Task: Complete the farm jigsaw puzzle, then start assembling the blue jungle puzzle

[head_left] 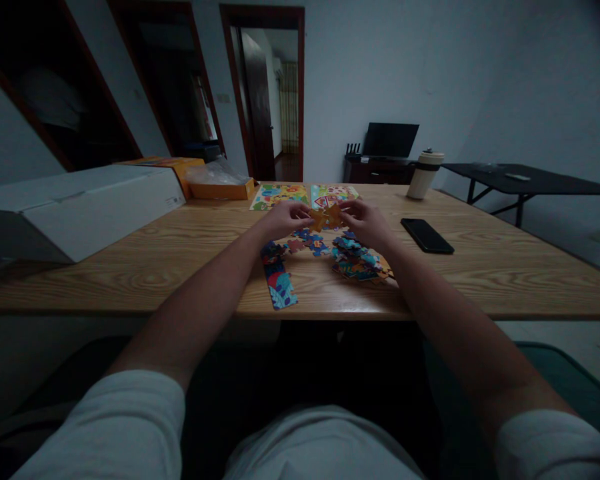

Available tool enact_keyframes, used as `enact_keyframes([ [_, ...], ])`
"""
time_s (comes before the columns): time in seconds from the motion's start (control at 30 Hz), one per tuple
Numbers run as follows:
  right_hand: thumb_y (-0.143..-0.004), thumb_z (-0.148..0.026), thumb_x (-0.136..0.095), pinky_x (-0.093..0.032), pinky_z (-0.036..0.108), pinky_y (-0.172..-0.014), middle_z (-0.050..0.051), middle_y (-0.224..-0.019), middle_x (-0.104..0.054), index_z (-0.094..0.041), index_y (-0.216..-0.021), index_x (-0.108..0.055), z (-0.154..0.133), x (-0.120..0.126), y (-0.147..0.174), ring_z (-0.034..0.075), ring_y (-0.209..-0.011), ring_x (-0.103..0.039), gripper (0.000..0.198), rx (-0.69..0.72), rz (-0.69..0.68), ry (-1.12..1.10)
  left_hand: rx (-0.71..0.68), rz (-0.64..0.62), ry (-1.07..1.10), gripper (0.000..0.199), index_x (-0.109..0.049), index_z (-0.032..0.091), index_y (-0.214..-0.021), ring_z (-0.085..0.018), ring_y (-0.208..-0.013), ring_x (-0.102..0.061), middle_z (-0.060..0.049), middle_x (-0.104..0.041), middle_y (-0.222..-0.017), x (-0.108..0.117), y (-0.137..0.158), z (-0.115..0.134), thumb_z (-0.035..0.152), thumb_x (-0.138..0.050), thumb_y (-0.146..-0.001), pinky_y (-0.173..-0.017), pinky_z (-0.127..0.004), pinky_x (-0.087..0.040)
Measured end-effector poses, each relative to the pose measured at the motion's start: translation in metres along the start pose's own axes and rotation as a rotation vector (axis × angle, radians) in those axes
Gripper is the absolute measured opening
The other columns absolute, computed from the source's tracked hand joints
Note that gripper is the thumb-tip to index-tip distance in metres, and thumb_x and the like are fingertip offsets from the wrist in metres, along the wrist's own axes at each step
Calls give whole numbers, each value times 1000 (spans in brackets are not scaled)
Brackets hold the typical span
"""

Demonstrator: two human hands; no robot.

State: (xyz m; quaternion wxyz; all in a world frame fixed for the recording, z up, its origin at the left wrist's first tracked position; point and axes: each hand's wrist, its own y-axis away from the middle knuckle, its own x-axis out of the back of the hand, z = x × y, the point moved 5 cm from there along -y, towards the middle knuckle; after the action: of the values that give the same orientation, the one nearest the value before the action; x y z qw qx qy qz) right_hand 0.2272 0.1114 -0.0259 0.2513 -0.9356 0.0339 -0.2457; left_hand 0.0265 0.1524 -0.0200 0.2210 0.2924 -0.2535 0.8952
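My left hand (286, 221) pinches an orange-yellow jigsaw piece (318, 219) above the table. A second orange-yellow jigsaw piece (333, 215) is between the fingers of my right hand (364, 223). The two pieces meet or overlap; whether they are locked together I cannot tell. Below my right hand lies a heap of loose jigsaw pieces (355, 257), mostly blue with some orange. A joined strip of jigsaw pieces (282, 288), blue and pink, runs towards the front edge. More blue jigsaw pieces (316, 244) lie flat under my hands.
Two colourful picture sheets (280, 195) lie behind my hands. A long white box (105, 207) and an orange open box (223, 191) with clear plastic stand at left. To the right are a black phone (427, 236) and a lidded cup (424, 177) on the wooden table (520, 280).
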Motion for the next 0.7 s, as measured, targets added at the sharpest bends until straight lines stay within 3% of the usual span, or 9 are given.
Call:
enact_keyframes([
  [0.1, -86, -32, -58, -54, 27, -60, 7, -92, -71, -16, -105, -66, -7, -9, 4, 17, -75, -66, 26, 30, -77, -88, -12, 41, -43, 23, -66, 13, -98, -16, -79, -64, -8, -71, -91, -8, -3, 2, 29, -69, -82, -70, -28, -50],
  [0.23, -83, -29, -62, -56, 30, -69, 7, -94, -73, -18, -103, -69, -16, -15, 8, 18, -79, -67, 25, 146, -149, 17, -8, 83, -145, 23, -66, 13, -90, -15, -78, -63, -8, -70, -92, -15, -2, 7, 33, -71, -80, -68, -27, -48],
  [0.4, -82, -20, -56, -54, 30, -69, 7, -93, -74, -17, -103, -72, -6, 2, 3, 19, -77, -67, 26, 111, -16, 251, 126, -158, -326, 39, -67, 18, -101, -17, -72, -63, -6, -72, -91, -10, 4, -5, 45, -75, -74, -62, -26, -43],
  [0.53, -83, -23, -57, -50, 31, -67, 9, -91, -74, -18, -106, -73, 9, 27, 0, 21, -78, -67, 28, 33, 105, 544, 280, -318, -546, 48, -72, 20, -95, -21, -77, -64, -5, -73, -87, 3, 9, -29, 54, -79, -62, -62, -27, -41],
  [0.6, -82, -25, -59, -47, 31, -64, 10, -89, -74, -18, -101, -74, 15, 33, 0, 22, -75, -66, 25, 1, 79, 653, 307, -394, -565, 50, -73, 21, -97, -22, -78, -64, -5, -74, -90, 2, 10, -36, 54, -79, -61, -62, -27, -40],
  [0.7, -80, -28, -62, -44, 30, -59, 9, -82, -74, -19, -87, -76, 22, 32, 1, 21, -67, -64, 18, -71, -86, 731, 297, -449, -570, 47, -74, 22, -99, -22, -77, -63, -5, -74, -91, -1, 11, -37, 51, -77, -62, -62, -27, -40],
])
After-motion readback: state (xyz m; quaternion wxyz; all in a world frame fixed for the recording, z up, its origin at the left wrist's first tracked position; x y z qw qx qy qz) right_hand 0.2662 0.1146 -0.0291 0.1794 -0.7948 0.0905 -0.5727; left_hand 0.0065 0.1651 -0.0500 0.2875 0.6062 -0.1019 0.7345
